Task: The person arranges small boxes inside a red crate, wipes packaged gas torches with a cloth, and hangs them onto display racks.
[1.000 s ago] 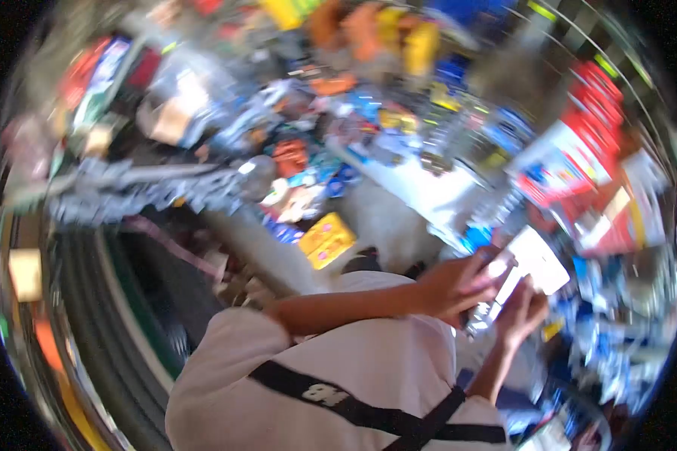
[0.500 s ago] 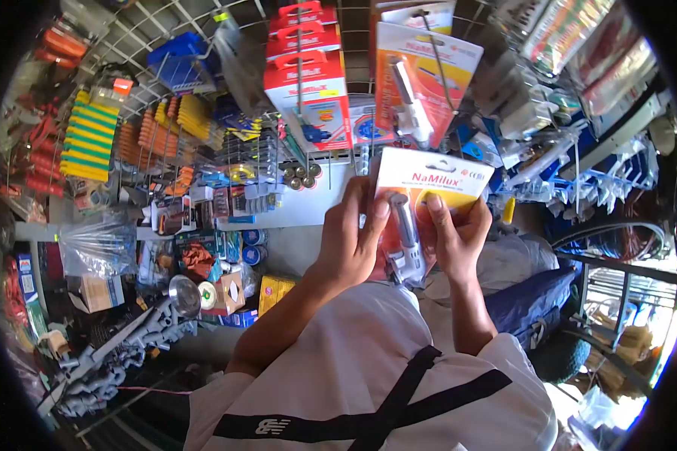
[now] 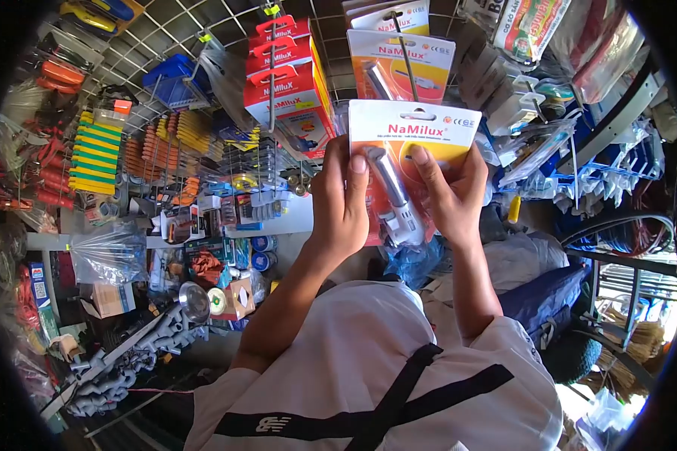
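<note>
Both my hands hold up a NaMilux blister pack (image 3: 406, 177) in front of the wire rack. It has a white and yellow-red card with a hang slot on top, and a silver and grey gas torch head under clear plastic. My left hand (image 3: 340, 203) grips its left edge, thumb on the front. My right hand (image 3: 456, 192) holds its right edge, thumb also across the front. The fingers behind the card are mostly hidden. Just beyond its top edge, similar packs (image 3: 432, 64) hang on a metal hook (image 3: 407, 56).
Red NaMilux boxes (image 3: 286, 94) hang left of the packs. Yellow-green striped items (image 3: 94, 154) and a blue bin (image 3: 174, 79) are farther left. Below stand grey pipe fittings (image 3: 132, 368). A metal rack (image 3: 617, 301) is at the right, and blue plastic (image 3: 414, 261) lies under the pack.
Both hands have raised the blister pack toward the hanging packs, its top edge now overlapping them in view. The camera view has shifted slightly. The grip looks the same.
</note>
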A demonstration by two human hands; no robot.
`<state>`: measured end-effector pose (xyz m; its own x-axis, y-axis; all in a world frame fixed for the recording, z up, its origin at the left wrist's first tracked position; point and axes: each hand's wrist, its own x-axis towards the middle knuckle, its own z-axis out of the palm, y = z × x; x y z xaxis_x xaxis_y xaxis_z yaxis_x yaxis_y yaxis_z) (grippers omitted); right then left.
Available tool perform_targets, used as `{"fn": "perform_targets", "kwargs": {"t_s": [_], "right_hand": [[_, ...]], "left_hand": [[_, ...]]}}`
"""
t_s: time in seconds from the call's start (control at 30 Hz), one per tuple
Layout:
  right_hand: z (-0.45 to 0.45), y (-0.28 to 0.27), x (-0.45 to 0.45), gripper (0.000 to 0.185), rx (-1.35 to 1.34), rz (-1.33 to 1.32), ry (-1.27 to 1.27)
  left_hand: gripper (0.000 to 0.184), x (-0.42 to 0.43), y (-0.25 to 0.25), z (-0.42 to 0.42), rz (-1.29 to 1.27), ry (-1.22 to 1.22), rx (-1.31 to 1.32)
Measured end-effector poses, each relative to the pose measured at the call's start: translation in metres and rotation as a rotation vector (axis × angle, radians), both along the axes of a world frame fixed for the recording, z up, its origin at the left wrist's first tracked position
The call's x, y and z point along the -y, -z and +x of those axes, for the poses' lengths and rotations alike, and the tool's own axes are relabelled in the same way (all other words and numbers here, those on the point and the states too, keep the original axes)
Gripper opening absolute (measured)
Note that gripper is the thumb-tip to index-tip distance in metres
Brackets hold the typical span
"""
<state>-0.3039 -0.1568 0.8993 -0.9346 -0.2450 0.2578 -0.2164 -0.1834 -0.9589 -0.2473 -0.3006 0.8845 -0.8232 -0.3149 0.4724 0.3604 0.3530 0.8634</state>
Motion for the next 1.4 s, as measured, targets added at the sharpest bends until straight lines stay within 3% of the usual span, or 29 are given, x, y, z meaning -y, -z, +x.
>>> {"fn": "perform_targets", "kwargs": {"t_s": [0.23, 0.53, 0.57, 0.7, 0.8, 1.1, 1.4], "right_hand": [[-0.001, 0.006, -0.001, 0.036, 0.039, -0.028, -0.054], [0.000, 0.005, -0.007, 0.046, 0.009, 0.004, -0.075], [0.002, 0.002, -0.008, 0.046, -0.001, 0.020, -0.070], [0.008, -0.005, -0.012, 0.049, 0.026, -0.023, -0.077], [0.005, -0.005, -0.012, 0.049, -0.055, -0.001, -0.056], [-0.009, 0.005, -0.006, 0.041, 0.048, -0.058, -0.093], [-0.031, 0.009, 0.003, 0.039, -0.028, -0.078, -0.075]], "left_hand": [[0.033, -0.003, 0.011, -0.001, -0.048, -0.037, -0.077], [0.045, 0.000, 0.003, 0.006, -0.070, 0.075, 0.033], [0.036, -0.003, 0.001, 0.007, -0.037, 0.058, 0.024], [0.035, -0.009, -0.002, 0.013, -0.023, 0.031, -0.005], [0.047, -0.006, -0.005, 0.014, -0.079, 0.096, 0.016], [0.047, -0.001, 0.008, -0.003, -0.084, 0.062, -0.004], [0.045, 0.003, 0.009, -0.022, -0.126, -0.007, -0.002]]}}
